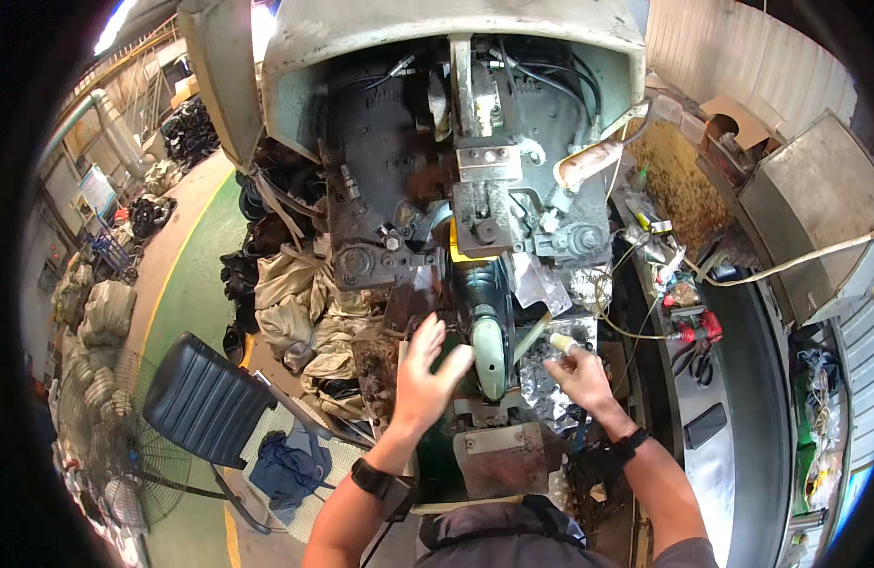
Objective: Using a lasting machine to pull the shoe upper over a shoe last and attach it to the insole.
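Note:
A pale green shoe last [491, 355] with a black shoe upper [482, 284] on it sits in the middle of a greasy metal machine [399, 180]. Its far end lies under the machine's central clamp block [484, 204]. My left hand [428, 374] is just left of the last, fingers stretched out and thumb apart, holding nothing. To the right, my right hand [581, 379] hovers apart from the last, its fingers loosely bent and spread, with a pale cover on one finger. Nothing shows in its grasp. A pale strip-like bar [533, 336] lies between it and the last.
At left stand a black chair [210, 399] with a blue cloth on its seat and a wire fan [124, 435]. Cream sacks [290, 308] lie beside the machine. A red tool [699, 328], scissors [693, 364] and a dark phone-like slab [706, 426] rest on the right-hand ledge.

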{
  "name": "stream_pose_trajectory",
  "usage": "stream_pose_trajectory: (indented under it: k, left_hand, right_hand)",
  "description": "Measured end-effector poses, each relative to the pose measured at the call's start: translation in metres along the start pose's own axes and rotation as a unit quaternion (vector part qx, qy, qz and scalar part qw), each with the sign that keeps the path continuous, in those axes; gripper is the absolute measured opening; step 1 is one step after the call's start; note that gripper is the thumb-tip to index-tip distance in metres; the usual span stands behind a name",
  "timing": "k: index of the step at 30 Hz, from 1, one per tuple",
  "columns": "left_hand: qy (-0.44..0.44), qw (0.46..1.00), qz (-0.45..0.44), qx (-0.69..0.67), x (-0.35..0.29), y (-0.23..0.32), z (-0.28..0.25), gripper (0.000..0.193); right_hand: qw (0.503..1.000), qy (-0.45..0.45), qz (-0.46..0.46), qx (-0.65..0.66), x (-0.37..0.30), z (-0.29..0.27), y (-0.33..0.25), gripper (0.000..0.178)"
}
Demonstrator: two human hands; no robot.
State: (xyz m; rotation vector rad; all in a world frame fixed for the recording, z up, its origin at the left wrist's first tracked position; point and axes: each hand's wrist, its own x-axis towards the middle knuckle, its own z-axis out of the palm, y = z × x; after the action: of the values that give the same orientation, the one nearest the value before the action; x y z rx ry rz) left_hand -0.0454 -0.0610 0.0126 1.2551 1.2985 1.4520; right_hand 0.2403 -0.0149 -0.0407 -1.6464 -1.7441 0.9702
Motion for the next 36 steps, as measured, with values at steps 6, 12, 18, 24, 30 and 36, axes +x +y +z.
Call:
stream_pose_trajectory:
  k: [6,12,18,24,30,36]
  left_hand:
    - [0.040,0.967,0.090,0.233,-0.011,0.006,0.074,0.118]
    - [0.047,0.965,0.132,0.221,-0.010,-0.004,0.074,0.112]
    - [0.043,0.973,0.129,0.189,-0.010,-0.010,0.073,0.111]
    - [0.051,0.969,0.140,0.198,-0.009,-0.012,0.072,0.111]
    - [0.071,0.996,0.051,0.011,-0.002,0.014,0.061,0.059]
    - [-0.059,0.987,0.150,-0.018,0.068,0.019,0.021,0.045]
  right_hand:
    - [0.986,0.053,-0.032,-0.155,-0.009,0.004,0.005,0.043]
    - [0.987,0.086,-0.051,-0.123,-0.009,0.003,0.004,0.041]
    - [0.990,0.076,-0.022,-0.117,-0.011,-0.001,-0.002,0.039]
    - [0.992,0.080,-0.014,-0.099,-0.009,0.001,-0.002,0.039]
    - [0.989,0.096,0.004,-0.110,-0.006,0.004,0.009,0.036]
    - [0.992,0.093,0.007,-0.082,-0.007,0.000,-0.002,0.034]
